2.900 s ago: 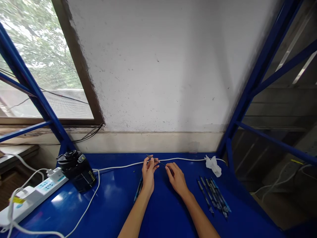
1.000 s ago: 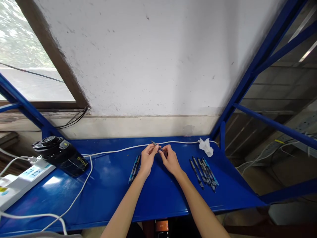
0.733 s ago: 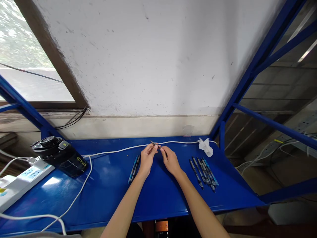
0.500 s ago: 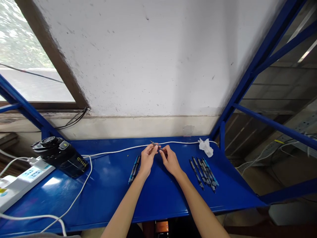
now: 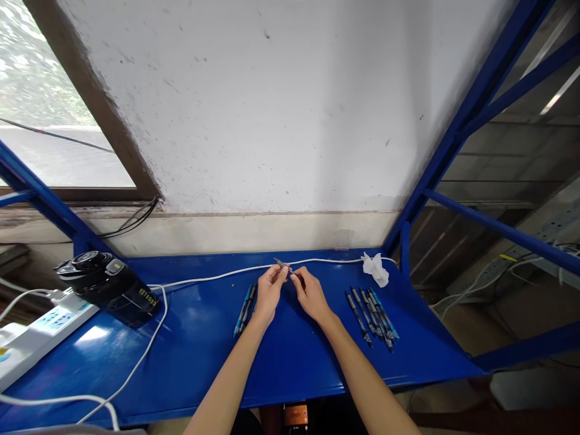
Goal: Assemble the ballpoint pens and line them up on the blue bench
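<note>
The left hand (image 5: 269, 295) and right hand (image 5: 312, 293) pinched a slim pen (image 5: 280, 263), its long axis slanting far-left to near-right.

Slim grey pen (image 5: 280, 263), held aslant, partly hidden

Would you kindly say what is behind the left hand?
Behind the left hand, a white cable crosses the blue table; pens show beside that hand. What it covers cannot be seen.

Pens (image 5: 371, 312) — plastic; tabletop (image 5: 290, 356) — glossy (bottle (image 5: 118, 295), too).
</note>
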Tool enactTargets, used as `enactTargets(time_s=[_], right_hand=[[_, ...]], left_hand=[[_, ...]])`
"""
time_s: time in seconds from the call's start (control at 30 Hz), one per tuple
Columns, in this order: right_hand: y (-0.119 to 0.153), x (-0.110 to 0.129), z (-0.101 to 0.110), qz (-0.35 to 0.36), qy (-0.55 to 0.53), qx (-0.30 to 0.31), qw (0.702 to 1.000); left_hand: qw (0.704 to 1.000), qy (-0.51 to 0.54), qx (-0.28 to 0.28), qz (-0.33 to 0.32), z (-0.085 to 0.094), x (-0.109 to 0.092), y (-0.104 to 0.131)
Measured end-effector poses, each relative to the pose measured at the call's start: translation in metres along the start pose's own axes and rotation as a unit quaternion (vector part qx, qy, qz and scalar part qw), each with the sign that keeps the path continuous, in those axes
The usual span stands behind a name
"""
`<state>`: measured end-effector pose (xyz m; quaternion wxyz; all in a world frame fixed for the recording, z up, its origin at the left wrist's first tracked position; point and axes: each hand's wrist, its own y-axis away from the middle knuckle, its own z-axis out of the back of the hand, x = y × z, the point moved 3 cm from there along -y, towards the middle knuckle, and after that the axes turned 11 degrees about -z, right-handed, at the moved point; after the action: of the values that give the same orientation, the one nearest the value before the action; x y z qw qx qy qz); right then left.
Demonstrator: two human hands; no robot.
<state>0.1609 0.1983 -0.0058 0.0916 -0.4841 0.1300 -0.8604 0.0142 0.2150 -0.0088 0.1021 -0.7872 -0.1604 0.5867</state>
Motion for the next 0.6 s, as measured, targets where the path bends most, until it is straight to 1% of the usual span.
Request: enactTargets(time_s=[0.33, 0.4, 0.5, 0.6], right_hand=[[0.0001, 0.0006, -0.0005, 0.012, 0.004, 0.007, 1.0], [0.0, 0.0, -0.0006, 0.005, 0.003, 0.004, 1.0], [-0.0006, -0.001, -0.0005, -0.005, -0.004, -0.002, 1.0], [-0.0011, -0.0009, -0.0006, 0.004, 0.004, 0.002, 1.0]], left_hand=[[1.0, -0.004, 0.002, -0.001, 0.0, 0.0031, 0.0003], [1.0, -0.003, 0.002, -0.001, 0.0002, 0.0032, 0.0002], [1.0, -0.003, -0.005, -0.001, 0.001, 0.0032, 0.0002], [1.0, -0.007, -0.01, -0.002, 0.0016, 0.0032, 0.0001]])
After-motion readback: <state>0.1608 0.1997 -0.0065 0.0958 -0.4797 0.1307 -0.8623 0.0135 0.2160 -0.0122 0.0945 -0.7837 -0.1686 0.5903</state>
